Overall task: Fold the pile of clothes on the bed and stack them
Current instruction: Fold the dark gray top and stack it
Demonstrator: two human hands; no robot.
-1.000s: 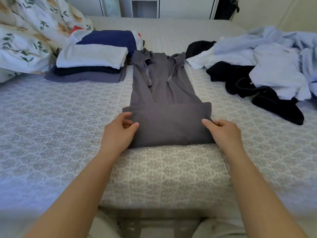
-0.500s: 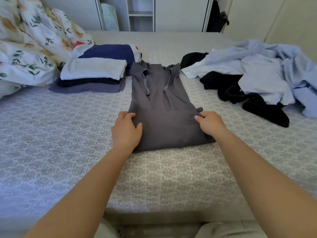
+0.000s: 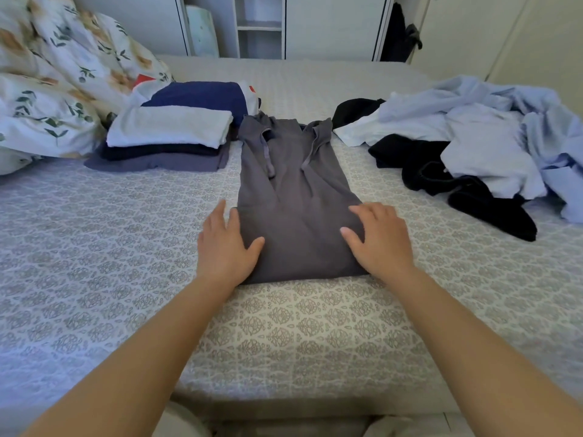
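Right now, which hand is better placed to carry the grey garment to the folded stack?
Left. The left hand lies flat on the grey garment edge facing the folded stack; the right hand lies on the far edge.

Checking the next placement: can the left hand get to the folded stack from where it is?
Probably yes. The left hand rests flat on the grey garment's near left edge, and only bare bedspread lies between it and the stack, farther back to its left.

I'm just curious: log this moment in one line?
fold grey garment | left hand, right hand flat on it | folded stack beside
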